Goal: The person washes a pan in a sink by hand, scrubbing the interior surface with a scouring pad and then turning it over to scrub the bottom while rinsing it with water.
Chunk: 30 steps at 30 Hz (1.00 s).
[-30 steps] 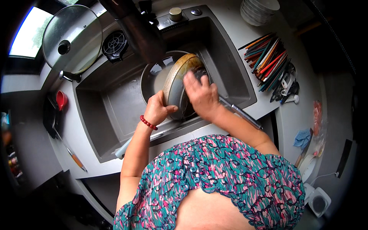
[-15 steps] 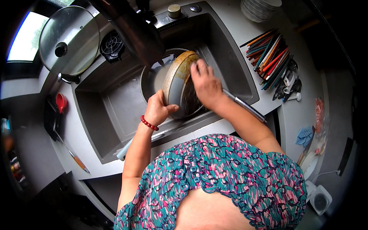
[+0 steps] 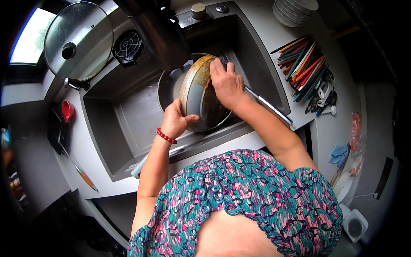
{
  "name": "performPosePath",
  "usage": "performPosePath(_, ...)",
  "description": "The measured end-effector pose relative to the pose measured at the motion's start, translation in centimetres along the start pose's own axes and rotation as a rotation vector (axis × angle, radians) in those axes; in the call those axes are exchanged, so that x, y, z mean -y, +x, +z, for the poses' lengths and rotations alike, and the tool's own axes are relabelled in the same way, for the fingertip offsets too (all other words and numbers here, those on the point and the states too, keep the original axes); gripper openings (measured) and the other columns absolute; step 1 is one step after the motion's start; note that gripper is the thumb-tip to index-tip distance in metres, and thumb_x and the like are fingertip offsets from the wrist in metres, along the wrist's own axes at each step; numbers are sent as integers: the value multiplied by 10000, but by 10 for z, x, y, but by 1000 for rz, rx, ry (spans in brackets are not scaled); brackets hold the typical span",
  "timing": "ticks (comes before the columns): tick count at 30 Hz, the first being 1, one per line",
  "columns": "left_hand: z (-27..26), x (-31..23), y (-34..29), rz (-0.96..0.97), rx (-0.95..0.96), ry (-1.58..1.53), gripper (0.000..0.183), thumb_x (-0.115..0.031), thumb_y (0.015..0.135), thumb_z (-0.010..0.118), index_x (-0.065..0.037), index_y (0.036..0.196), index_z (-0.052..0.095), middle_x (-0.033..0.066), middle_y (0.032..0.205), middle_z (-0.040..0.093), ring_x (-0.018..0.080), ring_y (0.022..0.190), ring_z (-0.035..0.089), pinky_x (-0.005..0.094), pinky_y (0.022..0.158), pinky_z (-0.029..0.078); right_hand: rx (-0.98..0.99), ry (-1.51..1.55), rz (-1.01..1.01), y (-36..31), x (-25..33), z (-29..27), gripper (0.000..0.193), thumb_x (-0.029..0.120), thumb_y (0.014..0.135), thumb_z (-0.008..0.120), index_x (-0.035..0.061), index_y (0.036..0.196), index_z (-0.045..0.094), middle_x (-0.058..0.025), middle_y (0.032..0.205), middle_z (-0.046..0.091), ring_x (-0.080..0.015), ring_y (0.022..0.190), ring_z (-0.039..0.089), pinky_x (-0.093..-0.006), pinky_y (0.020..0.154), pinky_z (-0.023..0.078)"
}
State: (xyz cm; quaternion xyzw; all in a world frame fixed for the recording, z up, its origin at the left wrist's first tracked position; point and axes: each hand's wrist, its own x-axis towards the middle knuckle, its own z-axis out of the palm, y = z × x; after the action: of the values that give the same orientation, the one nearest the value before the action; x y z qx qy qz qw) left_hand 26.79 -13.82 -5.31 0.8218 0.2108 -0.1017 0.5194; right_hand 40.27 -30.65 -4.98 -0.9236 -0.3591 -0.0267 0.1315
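A stained pan [image 3: 195, 96], grey with brown burnt patches, is tipped up on its side over the sink. My left hand [image 3: 174, 118], with a red bead bracelet at the wrist, grips its near left edge, thumb stretched across the outside. My right hand [image 3: 227, 83] presses bent fingers against the browned upper right of the pan. Whatever lies under those fingertips is hidden. Beneath the tilted pan sits a wider round pan [image 3: 162, 92] with cloudy liquid in it.
The dark grey sink [image 3: 122, 111] surrounds the pans, and a dark faucet [image 3: 160, 38] hangs over its far side. A glass lid [image 3: 92, 40] leans at the far left. Chopsticks [image 3: 302, 64] and stacked bowls [image 3: 291, 13] lie on the right counter. A metal handle [image 3: 272, 109] crosses the sink's right edge.
My right hand has shifted slightly left and up along the pan and looks less blurred. My left hand keeps its grip. The whole view has moved a little.
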Motion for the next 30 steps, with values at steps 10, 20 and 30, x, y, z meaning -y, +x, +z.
performPosePath(10, -3, 1, -1, -4, 1, 8, 444, -113, 619, 875, 29, 818, 505, 99, 701, 565, 149, 690, 513, 349, 643, 477, -211, -178, -274, -25, 42, -10, 420, 144, 794, 553, 31, 1197, 594, -103, 1246, 570, -291, 993, 505, -376, 540, 434)
performPosePath(20, -1, 8, 1, -7, 23, -184, 443, -86, 617, 872, 40, 859, 523, 115, 758, 610, 141, 766, 568, 332, 680, 497, -174, -15, -330, -25, 41, -17, 458, 78, 724, 594, 21, 1178, 613, -109, 1255, 583, -353, 1042, 516, -387, 540, 430)
performPosePath(30, 3, -8, -14, -25, 79, -189, 426, -20, 659, 832, 37, 981, 559, 100, 860, 665, 131, 807, 611, 302, 714, 514, -248, 779, 153, -3, -11, -30, 583, 151, 712, 721, -7, 1232, 510, -227, 1145, 521, -392, 995, 560, -410, 887, 487)
